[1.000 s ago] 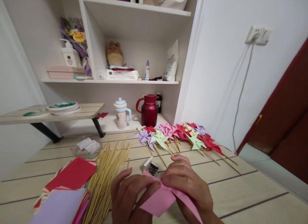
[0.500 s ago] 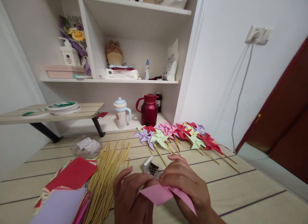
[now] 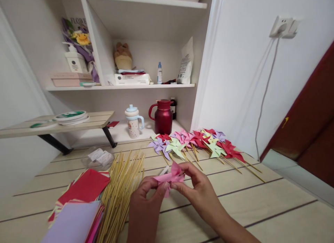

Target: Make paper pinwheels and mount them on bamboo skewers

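Both hands meet over the near middle of the wooden table point(image 3: 261, 204), pinching one folded pink paper point(image 3: 171, 177) between them, lifted just above the tabletop. Left hand point(image 3: 146, 197) grips the paper's left side with thumb and fingertips closed on it. Right hand point(image 3: 198, 190) grips the right side, fingers curled over the top folds, thumb below. Paper is crumpled into pinwheel-like folds, flaps sticking up.

Just left of the left hand, a loose bundle of wooden sticks point(image 3: 122, 180) lies fanned out, pointing far-right. Left of those, a stack of colored paper sheets point(image 3: 78, 208), red and lilac on top. Behind the pink paper a small white item pokes out, mostly hidden, cannot tell what.

Far side of the table: a row of finished pinwheels point(image 3: 193, 142) on sticks, purple, green, pink, red. Beyond them on a white ledge, a red jug point(image 3: 163, 116) and a small cup with blue lid point(image 3: 133, 121). Clear plastic bag point(image 3: 99, 157) with labels lies far left of the sticks.
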Action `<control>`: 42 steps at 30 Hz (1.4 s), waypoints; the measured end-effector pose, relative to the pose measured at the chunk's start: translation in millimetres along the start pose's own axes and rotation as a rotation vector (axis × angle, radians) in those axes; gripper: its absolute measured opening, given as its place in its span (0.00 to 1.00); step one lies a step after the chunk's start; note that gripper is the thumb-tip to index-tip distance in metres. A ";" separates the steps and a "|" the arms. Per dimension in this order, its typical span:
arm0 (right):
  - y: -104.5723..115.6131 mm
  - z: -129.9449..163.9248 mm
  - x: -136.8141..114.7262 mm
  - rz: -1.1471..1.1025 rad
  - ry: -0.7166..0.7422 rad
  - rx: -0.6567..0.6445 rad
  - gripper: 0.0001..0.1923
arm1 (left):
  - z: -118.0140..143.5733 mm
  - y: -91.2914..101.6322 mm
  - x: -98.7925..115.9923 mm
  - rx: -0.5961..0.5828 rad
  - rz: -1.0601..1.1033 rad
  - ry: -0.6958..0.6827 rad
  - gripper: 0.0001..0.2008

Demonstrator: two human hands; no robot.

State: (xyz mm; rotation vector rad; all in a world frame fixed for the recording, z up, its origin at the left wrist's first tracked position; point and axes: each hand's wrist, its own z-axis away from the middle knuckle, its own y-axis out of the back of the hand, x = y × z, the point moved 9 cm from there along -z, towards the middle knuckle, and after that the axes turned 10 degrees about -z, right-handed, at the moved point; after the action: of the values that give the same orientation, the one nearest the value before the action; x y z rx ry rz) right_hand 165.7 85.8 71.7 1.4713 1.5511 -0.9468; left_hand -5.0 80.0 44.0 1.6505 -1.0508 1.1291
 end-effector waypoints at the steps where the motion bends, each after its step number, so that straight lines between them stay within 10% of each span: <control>1: -0.1 0.0 0.0 0.004 -0.002 -0.004 0.09 | -0.1 1.3 0.3 -0.001 0.002 0.008 0.09; 9: 2.3 2.3 -3.4 0.044 0.042 0.010 0.07 | 3.1 7.4 18.8 0.010 -0.080 -0.106 0.05; 22: -2.1 23.4 -66.5 0.247 0.690 -0.029 0.08 | 45.0 10.3 77.7 0.104 -0.671 -1.057 0.13; 33: -4.3 25.5 -68.0 0.201 0.693 -0.089 0.07 | 55.9 13.9 85.2 0.250 -0.583 -1.065 0.15; 42: -1.2 17.3 -59.6 0.027 0.584 -0.072 0.01 | 59.7 13.9 87.3 0.152 -0.738 -1.269 0.17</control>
State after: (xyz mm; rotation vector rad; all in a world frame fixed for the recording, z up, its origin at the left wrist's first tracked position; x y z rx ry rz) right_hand 166.7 45.2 118.7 1.8102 1.9381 -0.4502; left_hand 16.9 4.9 116.6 2.6046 -0.8614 -0.4597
